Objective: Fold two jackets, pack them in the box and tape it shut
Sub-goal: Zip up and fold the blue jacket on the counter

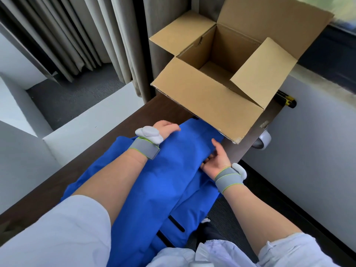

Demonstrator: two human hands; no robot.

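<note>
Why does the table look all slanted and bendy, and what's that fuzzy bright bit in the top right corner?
Head view: the wide-angle lens bends and tilts the table and curtains; head view: the window is blown out and smeary with daylight; head view: the box and blue jacket look sharp, softly lit.

There is just one camera, worn on the person's head. It looks forward and down, close above the desk [125,126]. The box [210,105] sits at the far end, near the top of the view, a little to the right.
</note>
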